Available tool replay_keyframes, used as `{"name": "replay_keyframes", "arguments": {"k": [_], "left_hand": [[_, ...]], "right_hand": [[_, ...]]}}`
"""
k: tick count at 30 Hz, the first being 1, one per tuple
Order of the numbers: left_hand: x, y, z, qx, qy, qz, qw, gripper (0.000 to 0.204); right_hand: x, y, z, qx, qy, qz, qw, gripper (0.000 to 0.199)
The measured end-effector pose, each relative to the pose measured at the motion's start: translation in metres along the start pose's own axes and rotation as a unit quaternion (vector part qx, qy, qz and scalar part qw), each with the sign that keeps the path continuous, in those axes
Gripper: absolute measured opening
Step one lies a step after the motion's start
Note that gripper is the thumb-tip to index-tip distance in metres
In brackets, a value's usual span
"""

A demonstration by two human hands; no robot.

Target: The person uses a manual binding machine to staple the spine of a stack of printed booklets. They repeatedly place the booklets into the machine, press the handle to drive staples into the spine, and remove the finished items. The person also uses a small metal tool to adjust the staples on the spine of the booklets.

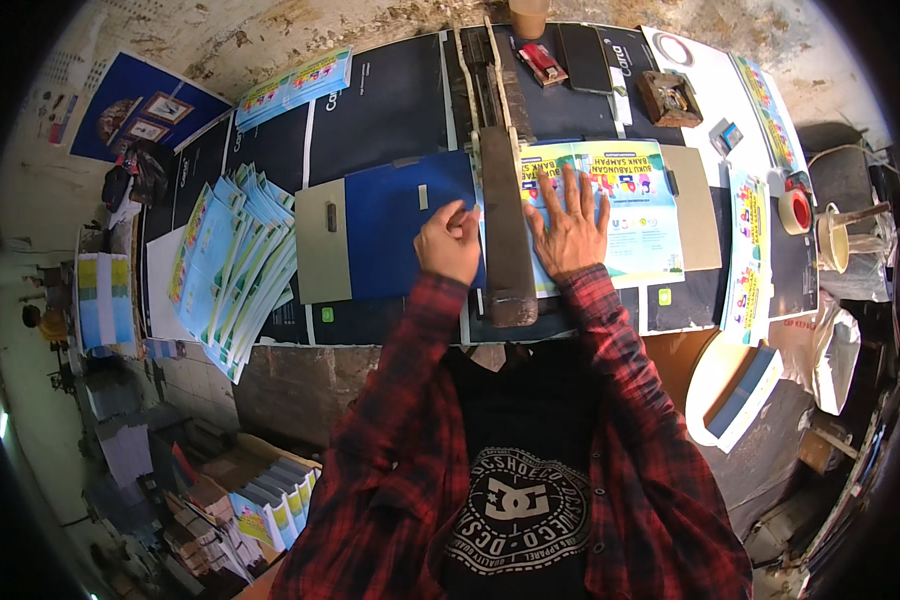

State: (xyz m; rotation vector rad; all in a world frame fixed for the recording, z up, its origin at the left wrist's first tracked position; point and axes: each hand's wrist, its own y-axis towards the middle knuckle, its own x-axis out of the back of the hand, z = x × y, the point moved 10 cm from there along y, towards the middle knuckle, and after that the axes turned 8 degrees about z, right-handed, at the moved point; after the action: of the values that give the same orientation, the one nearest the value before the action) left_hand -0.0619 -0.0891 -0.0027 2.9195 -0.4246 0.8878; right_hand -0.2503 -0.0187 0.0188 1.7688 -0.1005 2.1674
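My right hand (pixel 573 222) lies flat, fingers spread, on a colourful printed booklet sheet (pixel 635 235) in light blue and yellow. My left hand (pixel 450 243) is closed over a blue board (pixel 390 235), just left of a long dark bar (pixel 508 235); whatever its fingers may hold is hidden. The bar runs toward me from a rail-like frame (pixel 477 75) and crosses the sheet's left edge. Grey-beige board (pixel 705 210) shows beyond the sheet's right edge, and another beige strip (pixel 322 250) borders the blue board on the left.
Fanned printed sheets (pixel 235 265) lie at the left, with another stack (pixel 295 88) behind. Folded booklets (pixel 745 255) lie at the right beside a tape roll (pixel 795 211). A phone (pixel 584 58), a red pack (pixel 541 64) and a wooden tray (pixel 670 98) stand at the back.
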Motion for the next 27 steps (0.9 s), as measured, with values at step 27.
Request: {"name": "replay_keyframes", "arguments": {"k": [27], "left_hand": [[-0.033, -0.054, -0.036, -0.191, 0.273, 0.014, 0.943, 0.06]], "right_hand": [[0.124, -0.016, 0.129, 0.17, 0.086, 0.082, 0.978, 0.081]]}}
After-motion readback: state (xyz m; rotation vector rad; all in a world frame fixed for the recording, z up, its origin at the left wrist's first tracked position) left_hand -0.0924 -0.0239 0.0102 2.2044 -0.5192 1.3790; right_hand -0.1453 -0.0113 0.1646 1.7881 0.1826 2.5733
